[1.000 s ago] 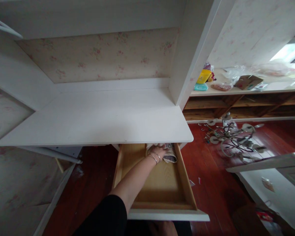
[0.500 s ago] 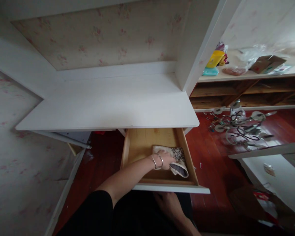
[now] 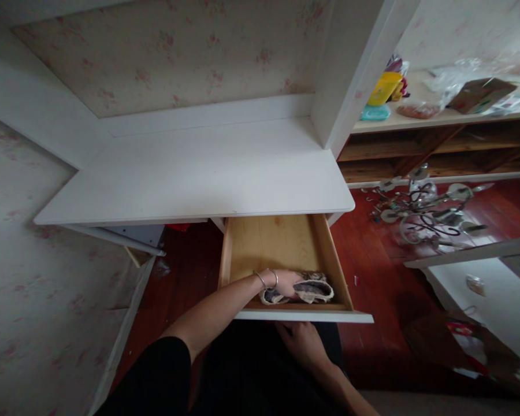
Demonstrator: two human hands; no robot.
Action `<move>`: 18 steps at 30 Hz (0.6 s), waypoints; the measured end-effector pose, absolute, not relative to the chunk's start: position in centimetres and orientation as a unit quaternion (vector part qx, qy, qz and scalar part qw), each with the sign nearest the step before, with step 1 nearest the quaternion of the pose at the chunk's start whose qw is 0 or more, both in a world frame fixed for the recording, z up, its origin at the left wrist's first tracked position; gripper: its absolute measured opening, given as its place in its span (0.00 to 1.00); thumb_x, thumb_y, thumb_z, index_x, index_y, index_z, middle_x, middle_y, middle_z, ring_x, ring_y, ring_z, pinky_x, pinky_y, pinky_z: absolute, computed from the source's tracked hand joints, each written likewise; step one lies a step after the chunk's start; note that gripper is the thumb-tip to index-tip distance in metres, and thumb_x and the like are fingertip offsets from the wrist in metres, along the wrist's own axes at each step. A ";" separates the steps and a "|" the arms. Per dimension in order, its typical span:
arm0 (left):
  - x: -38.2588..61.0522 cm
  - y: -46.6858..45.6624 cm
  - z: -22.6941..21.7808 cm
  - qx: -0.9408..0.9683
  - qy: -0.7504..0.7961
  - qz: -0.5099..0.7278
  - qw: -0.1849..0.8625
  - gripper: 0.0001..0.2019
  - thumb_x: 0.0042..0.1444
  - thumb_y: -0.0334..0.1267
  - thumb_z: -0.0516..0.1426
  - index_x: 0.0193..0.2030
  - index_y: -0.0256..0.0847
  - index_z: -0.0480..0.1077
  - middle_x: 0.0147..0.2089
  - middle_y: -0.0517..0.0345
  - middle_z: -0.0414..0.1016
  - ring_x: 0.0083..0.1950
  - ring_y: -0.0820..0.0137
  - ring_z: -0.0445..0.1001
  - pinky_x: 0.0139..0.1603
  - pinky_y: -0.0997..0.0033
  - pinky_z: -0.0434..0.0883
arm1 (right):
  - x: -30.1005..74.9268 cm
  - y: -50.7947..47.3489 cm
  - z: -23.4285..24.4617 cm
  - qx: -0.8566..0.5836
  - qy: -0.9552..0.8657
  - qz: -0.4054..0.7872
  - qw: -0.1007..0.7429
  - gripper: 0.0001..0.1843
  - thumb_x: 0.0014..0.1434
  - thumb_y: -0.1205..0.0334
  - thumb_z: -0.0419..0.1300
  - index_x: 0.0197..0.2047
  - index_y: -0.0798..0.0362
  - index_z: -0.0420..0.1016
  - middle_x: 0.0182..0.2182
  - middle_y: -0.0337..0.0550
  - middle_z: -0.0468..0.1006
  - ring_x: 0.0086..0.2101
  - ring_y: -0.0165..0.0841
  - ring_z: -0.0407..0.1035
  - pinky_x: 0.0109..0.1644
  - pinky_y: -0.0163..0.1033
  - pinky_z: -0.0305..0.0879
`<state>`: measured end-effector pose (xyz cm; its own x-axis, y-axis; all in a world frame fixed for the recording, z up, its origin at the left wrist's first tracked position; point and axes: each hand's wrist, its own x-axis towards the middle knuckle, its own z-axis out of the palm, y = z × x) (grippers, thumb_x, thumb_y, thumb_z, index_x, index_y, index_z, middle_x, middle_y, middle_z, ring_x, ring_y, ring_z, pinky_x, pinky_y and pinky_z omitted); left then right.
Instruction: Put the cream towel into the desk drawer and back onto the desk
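Observation:
My left hand (image 3: 288, 283), with bangles at the wrist, is closed on a bunched cloth (image 3: 314, 292), cream and dark-patterned. The cloth is pressed against the bottom of an open wooden drawer (image 3: 264, 242), just behind its white front. Part of the cloth is folded up on either side of my fingers. Right below the drawer front (image 3: 303, 316), close against it, is my right hand (image 3: 305, 344) with its fingers curled. Their tips are hidden, so what they hold, if anything, cannot be made out.
Above the drawer is a white desk top (image 3: 208, 173) with an upright side panel (image 3: 351, 75). To the right, a chandelier (image 3: 433, 214) lies on the red wooden floor (image 3: 372, 277). Behind it, a low shelf (image 3: 381, 150) bears a yellow container (image 3: 385, 88), plastic bags and a cardboard box (image 3: 481, 95).
My left hand has pulled the cloth toward the drawer front, bunching it up. My right hand remains below the drawer front. The view has shifted slightly.

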<state>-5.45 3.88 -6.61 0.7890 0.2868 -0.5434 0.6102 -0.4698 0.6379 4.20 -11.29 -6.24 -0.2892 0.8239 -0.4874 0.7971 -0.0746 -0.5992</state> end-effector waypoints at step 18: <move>-18.8 3.6 -5.5 0.836 0.356 -0.124 0.399 0.18 0.51 0.31 0.57 0.48 0.51 0.73 0.47 0.63 0.78 0.48 0.67 0.76 0.47 0.73 0.70 | 4.2 -11.6 -7.8 -0.594 -0.689 0.414 0.040 0.18 0.65 0.58 0.50 0.41 0.47 0.82 0.42 0.44 0.81 0.46 0.41 0.74 0.47 0.39 0.65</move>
<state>-18.83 3.57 -5.52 0.7160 0.4956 -0.4916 0.6939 -0.4284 0.5788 4.20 -11.57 -7.81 -0.2905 0.8516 -0.4363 0.7851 -0.0486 -0.6175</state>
